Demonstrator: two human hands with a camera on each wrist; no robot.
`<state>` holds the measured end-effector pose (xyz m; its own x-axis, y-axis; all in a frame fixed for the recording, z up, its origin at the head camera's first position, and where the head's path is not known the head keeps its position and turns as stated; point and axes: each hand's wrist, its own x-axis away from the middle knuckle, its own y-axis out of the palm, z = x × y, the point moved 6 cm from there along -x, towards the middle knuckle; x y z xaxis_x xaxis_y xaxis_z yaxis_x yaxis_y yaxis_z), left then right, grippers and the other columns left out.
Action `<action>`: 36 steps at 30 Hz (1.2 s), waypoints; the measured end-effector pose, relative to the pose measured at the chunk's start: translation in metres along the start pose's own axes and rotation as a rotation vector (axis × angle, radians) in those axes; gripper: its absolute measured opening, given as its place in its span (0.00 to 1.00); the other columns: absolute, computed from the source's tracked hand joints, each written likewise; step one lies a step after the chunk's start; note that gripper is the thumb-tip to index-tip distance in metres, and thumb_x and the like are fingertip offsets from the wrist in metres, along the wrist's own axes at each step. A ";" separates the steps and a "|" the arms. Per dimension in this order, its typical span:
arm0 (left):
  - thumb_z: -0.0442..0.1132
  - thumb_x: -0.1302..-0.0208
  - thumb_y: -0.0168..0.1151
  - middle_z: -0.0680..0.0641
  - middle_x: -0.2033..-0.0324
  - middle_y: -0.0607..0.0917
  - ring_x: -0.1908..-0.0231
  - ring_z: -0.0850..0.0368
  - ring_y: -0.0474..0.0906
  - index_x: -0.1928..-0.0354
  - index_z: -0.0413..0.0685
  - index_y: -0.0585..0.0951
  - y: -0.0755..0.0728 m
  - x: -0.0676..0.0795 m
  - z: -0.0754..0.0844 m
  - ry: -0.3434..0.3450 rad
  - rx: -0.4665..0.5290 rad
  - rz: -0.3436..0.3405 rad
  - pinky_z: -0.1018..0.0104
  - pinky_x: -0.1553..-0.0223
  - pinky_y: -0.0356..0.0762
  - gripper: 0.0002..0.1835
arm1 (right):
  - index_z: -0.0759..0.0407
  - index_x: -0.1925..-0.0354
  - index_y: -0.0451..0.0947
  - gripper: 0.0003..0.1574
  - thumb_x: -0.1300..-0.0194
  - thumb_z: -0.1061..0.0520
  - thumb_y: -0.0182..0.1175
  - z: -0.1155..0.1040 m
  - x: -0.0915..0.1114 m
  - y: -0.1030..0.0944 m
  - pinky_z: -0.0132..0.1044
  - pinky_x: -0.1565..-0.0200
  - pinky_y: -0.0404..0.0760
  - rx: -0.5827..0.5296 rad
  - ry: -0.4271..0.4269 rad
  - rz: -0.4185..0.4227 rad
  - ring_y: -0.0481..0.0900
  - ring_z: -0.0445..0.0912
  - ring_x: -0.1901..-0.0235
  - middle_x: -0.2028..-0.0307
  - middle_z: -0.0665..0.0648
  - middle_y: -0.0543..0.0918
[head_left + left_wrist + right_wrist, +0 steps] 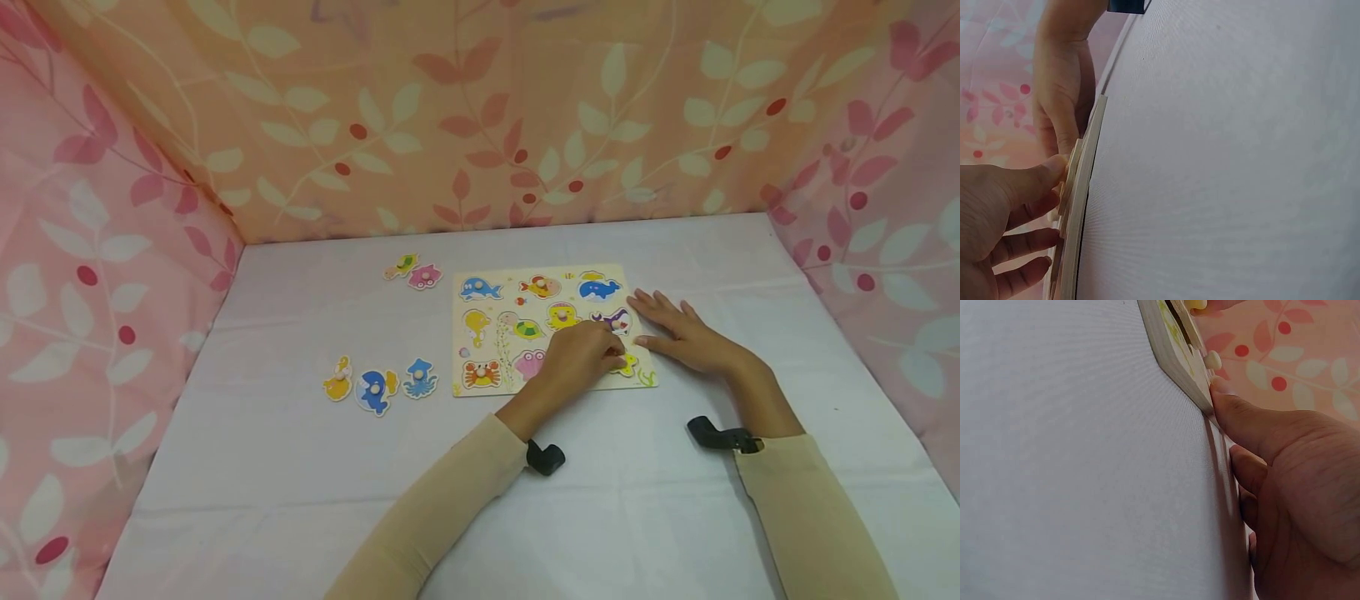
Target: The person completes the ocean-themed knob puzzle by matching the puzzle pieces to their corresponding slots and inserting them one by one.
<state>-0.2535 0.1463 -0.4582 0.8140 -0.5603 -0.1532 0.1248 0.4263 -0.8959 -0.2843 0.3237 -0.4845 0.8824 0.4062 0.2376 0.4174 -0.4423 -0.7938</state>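
A pale wooden knob puzzle board [491, 342] with sea-animal pictures lies on the table. Over its lower right part is my left hand [573, 358], pinching a yellow puzzle piece [628, 365] that the fingers partly cover. From the left wrist view, the thumb [1038, 181] lies against the edge of a wooden piece at the board's surface. My right hand [690, 337] is spread at the board's right edge. Its thumb [1235, 409] touches the board's corner region in the right wrist view. A purple piece [617, 322] with a knob sits just above the left hand's fingers.
Left of the board lie a yellow piece [338, 383], a blue whale-like piece [372, 393] and a blue squid piece [421, 380]. Farther back are a turtle piece [406, 266] and a pink piece [425, 277]. Floral cloth walls [480, 125] enclose the white table [300, 500].
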 end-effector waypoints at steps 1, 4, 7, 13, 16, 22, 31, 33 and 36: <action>0.53 0.37 0.71 0.62 0.62 0.86 0.60 0.69 0.78 0.53 0.59 0.90 0.000 0.000 0.000 0.000 0.005 0.003 0.79 0.59 0.70 0.14 | 0.43 0.19 0.47 0.49 0.27 0.37 0.56 0.000 0.000 0.000 0.61 0.29 0.20 0.001 -0.001 -0.002 0.28 0.58 0.21 0.19 0.56 0.42; 0.53 0.38 0.71 0.62 0.62 0.86 0.60 0.69 0.77 0.53 0.59 0.90 0.001 0.000 0.000 -0.002 0.023 0.013 0.79 0.60 0.69 0.14 | 0.42 0.19 0.47 0.48 0.27 0.37 0.56 0.000 0.000 0.000 0.61 0.29 0.20 -0.001 0.002 -0.004 0.28 0.58 0.21 0.19 0.56 0.42; 0.53 0.38 0.71 0.62 0.63 0.86 0.61 0.70 0.77 0.53 0.60 0.91 0.001 0.000 -0.001 -0.008 0.038 0.018 0.79 0.60 0.69 0.14 | 0.43 0.19 0.47 0.48 0.27 0.37 0.57 -0.001 0.001 0.000 0.61 0.29 0.20 -0.003 0.002 -0.007 0.28 0.58 0.21 0.19 0.56 0.42; 0.54 0.38 0.71 0.63 0.62 0.86 0.61 0.70 0.75 0.53 0.61 0.90 0.005 -0.002 -0.002 -0.013 0.051 0.018 0.78 0.61 0.68 0.14 | 0.44 0.19 0.47 0.49 0.26 0.38 0.56 -0.003 0.001 -0.001 0.62 0.30 0.20 0.000 0.001 -0.015 0.28 0.59 0.21 0.19 0.56 0.41; 0.54 0.37 0.71 0.63 0.62 0.86 0.61 0.70 0.75 0.52 0.62 0.90 0.007 -0.003 -0.002 -0.007 0.048 0.011 0.78 0.61 0.69 0.14 | 0.44 0.19 0.47 0.48 0.27 0.38 0.57 -0.003 0.001 0.000 0.62 0.29 0.20 -0.005 0.001 -0.009 0.29 0.58 0.21 0.19 0.56 0.42; 0.54 0.37 0.71 0.63 0.60 0.87 0.58 0.69 0.77 0.52 0.62 0.90 0.006 -0.003 -0.002 -0.002 0.020 0.010 0.78 0.59 0.70 0.14 | 0.44 0.19 0.48 0.48 0.27 0.38 0.57 -0.003 0.000 -0.001 0.62 0.29 0.20 -0.001 -0.006 -0.002 0.29 0.59 0.21 0.19 0.56 0.42; 0.54 0.37 0.71 0.63 0.61 0.86 0.58 0.69 0.77 0.52 0.62 0.90 0.004 -0.002 -0.002 0.004 -0.017 0.002 0.78 0.59 0.69 0.14 | 0.43 0.19 0.48 0.48 0.27 0.38 0.57 -0.001 -0.002 -0.001 0.61 0.29 0.21 0.009 -0.005 0.000 0.29 0.58 0.21 0.19 0.56 0.42; 0.54 0.37 0.71 0.63 0.61 0.86 0.59 0.69 0.77 0.52 0.62 0.90 0.005 -0.002 -0.002 0.006 -0.017 0.003 0.79 0.59 0.69 0.14 | 0.43 0.19 0.48 0.48 0.27 0.38 0.57 0.000 -0.002 -0.001 0.61 0.29 0.21 0.011 -0.004 0.002 0.29 0.58 0.21 0.19 0.55 0.42; 0.54 0.38 0.72 0.63 0.62 0.86 0.60 0.69 0.77 0.53 0.61 0.90 0.005 -0.002 -0.002 0.000 -0.007 0.008 0.79 0.60 0.69 0.14 | 0.43 0.19 0.48 0.48 0.27 0.38 0.57 0.001 -0.002 -0.001 0.60 0.29 0.21 0.008 -0.002 0.004 0.29 0.57 0.21 0.19 0.55 0.43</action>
<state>-0.2560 0.1482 -0.4635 0.8150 -0.5568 -0.1602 0.1145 0.4258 -0.8975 -0.2866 0.3240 -0.4850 0.8836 0.4059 0.2334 0.4120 -0.4373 -0.7994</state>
